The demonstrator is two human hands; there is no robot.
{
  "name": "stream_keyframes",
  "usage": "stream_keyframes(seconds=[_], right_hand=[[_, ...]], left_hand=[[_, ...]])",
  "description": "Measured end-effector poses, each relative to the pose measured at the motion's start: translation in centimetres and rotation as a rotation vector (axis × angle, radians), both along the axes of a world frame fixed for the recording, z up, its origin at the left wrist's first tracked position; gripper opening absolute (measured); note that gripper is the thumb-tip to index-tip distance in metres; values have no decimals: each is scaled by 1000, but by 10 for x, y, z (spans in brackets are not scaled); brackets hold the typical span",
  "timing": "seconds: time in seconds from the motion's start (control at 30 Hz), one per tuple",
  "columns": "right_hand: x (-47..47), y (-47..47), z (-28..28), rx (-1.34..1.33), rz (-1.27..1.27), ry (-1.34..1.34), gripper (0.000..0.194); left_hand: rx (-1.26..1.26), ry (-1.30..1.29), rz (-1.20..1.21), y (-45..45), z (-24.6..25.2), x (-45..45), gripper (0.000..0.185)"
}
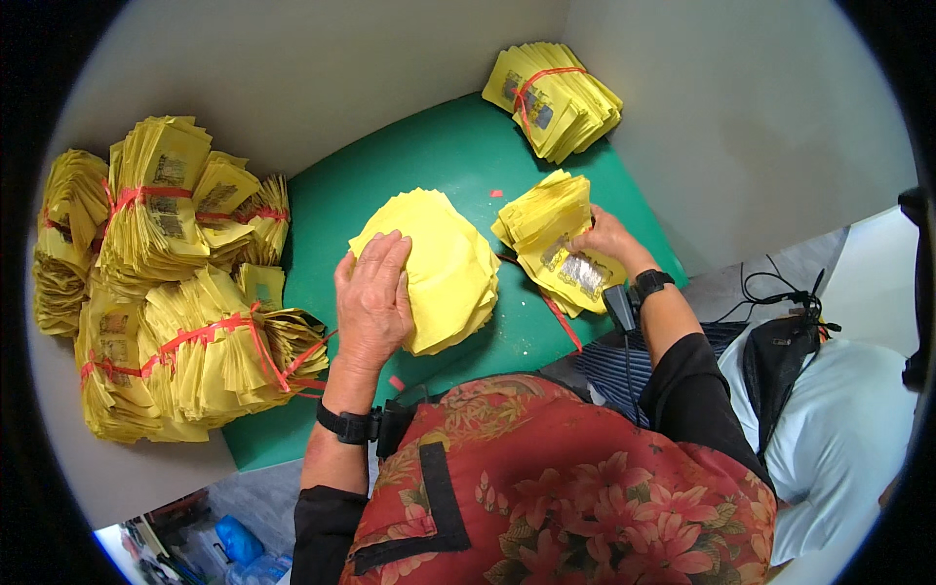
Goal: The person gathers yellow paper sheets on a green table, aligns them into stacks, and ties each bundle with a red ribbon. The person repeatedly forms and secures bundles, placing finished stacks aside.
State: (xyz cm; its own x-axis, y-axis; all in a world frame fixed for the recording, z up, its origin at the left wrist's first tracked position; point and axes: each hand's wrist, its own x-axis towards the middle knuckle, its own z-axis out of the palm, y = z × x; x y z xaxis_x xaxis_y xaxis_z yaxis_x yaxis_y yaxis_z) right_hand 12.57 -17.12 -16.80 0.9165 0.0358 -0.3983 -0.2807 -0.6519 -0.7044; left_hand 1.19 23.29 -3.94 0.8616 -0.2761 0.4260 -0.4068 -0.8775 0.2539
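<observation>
My left hand (375, 300) lies flat on the left side of a roughly round, fanned pile of plain yellow paper sheets (453, 278). At the right, my right hand (613, 238) grips the edge of a loose stack of yellow joss paper (552, 205), its thumb on top. A silvery foil patch and dark print show on the lower part of that stack. My right fingertips are partly hidden at the stack's edge. A red plastic tie strip (561, 322) sticks out below the stack.
Several yellow paper bundles (212, 344) with red ties crowd the left of the green tabletop (351, 190). Another tied bundle (553, 99) sits at the back right corner. Grey partitions (351, 66) wall the table. A person in a light shirt (841, 431) is close on my right.
</observation>
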Motion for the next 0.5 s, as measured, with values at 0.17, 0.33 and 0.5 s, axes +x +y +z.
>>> stream_keyframes(seconds=[0.17, 0.33, 0.5], right_hand=[[3, 10, 10, 219, 50, 187, 68], [-2, 16, 12, 363, -2, 75, 56], [-3, 7, 54, 514, -121, -27, 57]], left_hand=[[4, 11, 11, -2, 0, 3, 41], [-2, 45, 35, -4, 2, 4, 39], [-16, 49, 37, -5, 4, 4, 39]])
